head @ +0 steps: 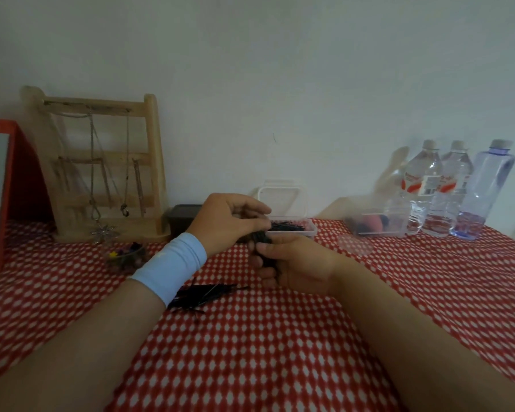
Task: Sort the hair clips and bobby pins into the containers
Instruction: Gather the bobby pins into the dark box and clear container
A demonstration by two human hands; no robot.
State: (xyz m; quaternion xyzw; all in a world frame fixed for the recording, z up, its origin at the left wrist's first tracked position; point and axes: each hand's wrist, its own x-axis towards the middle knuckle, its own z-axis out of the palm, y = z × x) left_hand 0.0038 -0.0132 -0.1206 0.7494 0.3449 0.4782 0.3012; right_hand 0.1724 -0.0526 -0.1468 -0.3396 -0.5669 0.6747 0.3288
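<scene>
Right hand [295, 263] is curled round a bundle of black bobby pins [265, 252], holding it more or less upright just above the cloth. Left hand [229, 221], with a light blue wristband [173, 269], comes in over the top, and its fingertips pinch the upper end of that same bundle. So both hands are closed on the pins, and they meet right in the middle of the table.

Just behind the hands is a clear tub [301, 231] with its lid [283, 197] standing up at the back and pins already lying inside. The near rim is pretty much touching the left fingertips in this view. There's a loose pile of pins [202, 295] on the cloth under the left wrist.

Left of the tub, a dark brown box [182, 214] sits against the wall. In front of that is a little clear bowl of colourful clips [125, 257], then a wooden jewellery stand [101, 168] hung with chains, and a red-framed mirror [0, 188] at the left edge.

Off to the right there's a second clear tub [378, 224] with something pinkish in it (too blurry to say what) and three water bottles [455, 188] in a row by the wall.

The red and white tablecloth [280, 352] is open between the forearms and out to the right front. The clutter all hugs the back wall.
</scene>
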